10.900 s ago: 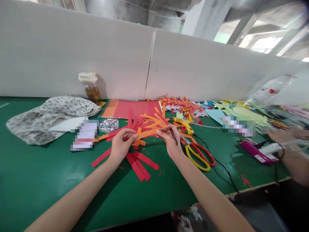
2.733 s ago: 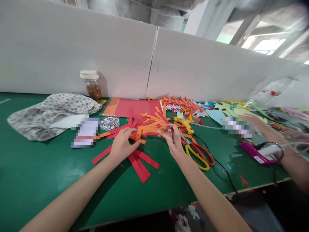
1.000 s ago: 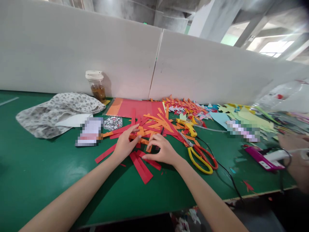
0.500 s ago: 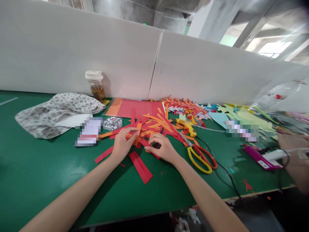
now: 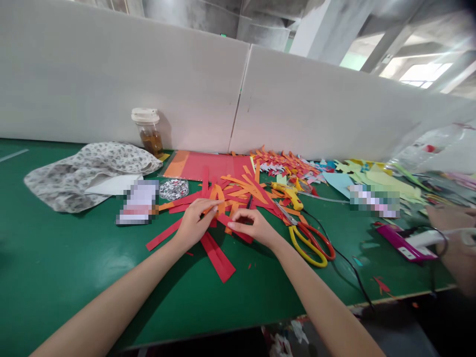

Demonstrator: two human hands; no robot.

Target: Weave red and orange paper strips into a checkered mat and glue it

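The bare left hand (image 5: 195,219), palm down, reaches inward, its fingers stretched over the thumb in a narrow grip. Opposite, the bare right hand (image 5: 256,227) curls its fingers, thumb and forefinger pinched. Both bare forearms slant inward from the lower edge, wrists well apart.

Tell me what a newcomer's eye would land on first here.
Probably the bright heap of red and orange paper strips mid-table, with the bare left hand and right hand at it. Next, perhaps, the large scissors with one yellow and one red handle, to the right of the right hand. The clear jar with a white lid stands at the back left, by the white partition.
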